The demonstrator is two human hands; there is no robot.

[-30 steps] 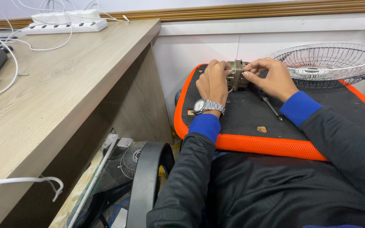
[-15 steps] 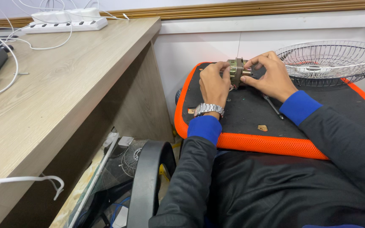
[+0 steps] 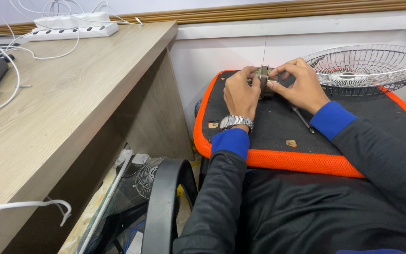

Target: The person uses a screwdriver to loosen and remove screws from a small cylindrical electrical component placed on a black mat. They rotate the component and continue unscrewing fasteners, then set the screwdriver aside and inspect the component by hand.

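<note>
Black fabric of my jacket fills the nearest part of the view, both sleeves ending in bright blue cuffs, and beside my left elbow curves the black padded armrest of a chair [image 3: 163,207]. Down on the floor to the left lies a small white wire fan guard [image 3: 145,175] among loose cables. Across my lap rests the black work pad with an orange mesh border [image 3: 301,162], and on it lie two small tan scraps [image 3: 291,143] and a slim dark screwdriver [image 3: 302,119] just beside my right wrist. A silver metal wristwatch [image 3: 235,122] sits on my left wrist. Farther up the pad, my left hand [image 3: 240,94] and my right hand [image 3: 297,87] meet over a small round grey-green metal part [image 3: 263,80], held on edge above the pad's far end; the fingers of both hands are closed on it, pinching it from either side. To the right of my right hand, a large round white wire fan grille [image 3: 365,66] lies on the pad's far corner. Off to the left stretches the light wooden desk [image 3: 71,99], with a white power strip [image 3: 71,32] and white cables [image 3: 10,80] at its far end near the wall.
</note>
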